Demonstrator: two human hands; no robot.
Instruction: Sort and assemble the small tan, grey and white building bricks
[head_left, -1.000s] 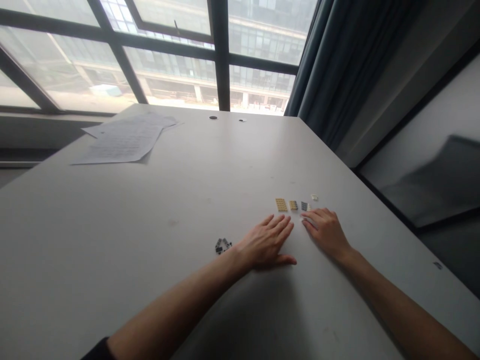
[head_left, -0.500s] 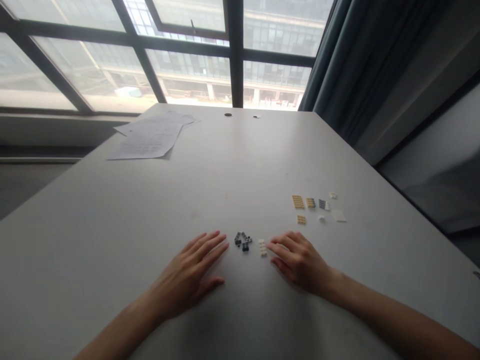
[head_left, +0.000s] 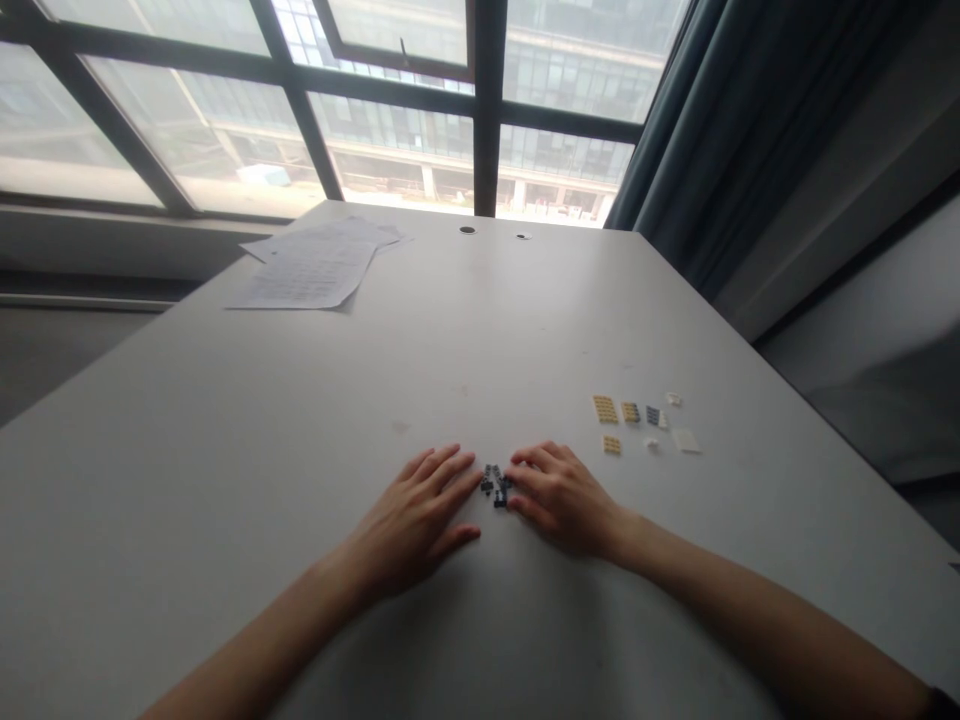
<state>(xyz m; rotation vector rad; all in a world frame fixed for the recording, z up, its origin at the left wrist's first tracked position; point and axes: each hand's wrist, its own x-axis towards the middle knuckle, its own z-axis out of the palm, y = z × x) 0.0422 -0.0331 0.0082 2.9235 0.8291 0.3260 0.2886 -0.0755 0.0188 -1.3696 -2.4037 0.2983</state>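
Head view: my left grip (head_left: 416, 522) is palm down on the desk (head_left: 420, 370), fingers stretched forward and thumb out to the side, spread wide and holding nothing; its forefinger comes right up to the dark bricks (head_left: 500, 499). My right grip (head_left: 561, 502) faces it from the other side, half curled, fingertips at the right side of those bricks; I cannot tell whether it has hold of one. The dark bricks lie in a small loose cluster between my two grips, well apart from the far edge and both side edges. Nearer the right edge, other pieces lie in two rough rows. Farther from me are a tan plate (head_left: 605, 409), a tan-grey piece (head_left: 630, 412), a grey-white piece (head_left: 654, 416) and a white bit (head_left: 674, 399). Closer to me are a small tan plate (head_left: 612, 444), a white lump (head_left: 652, 445) and a white square (head_left: 686, 441), the last nearest the right edge. Papers (head_left: 307, 270) overlap by the far left corner, two holes (head_left: 467, 230) sit near the far edge, and a curtain (head_left: 720, 130) hangs beyond the far right corner.
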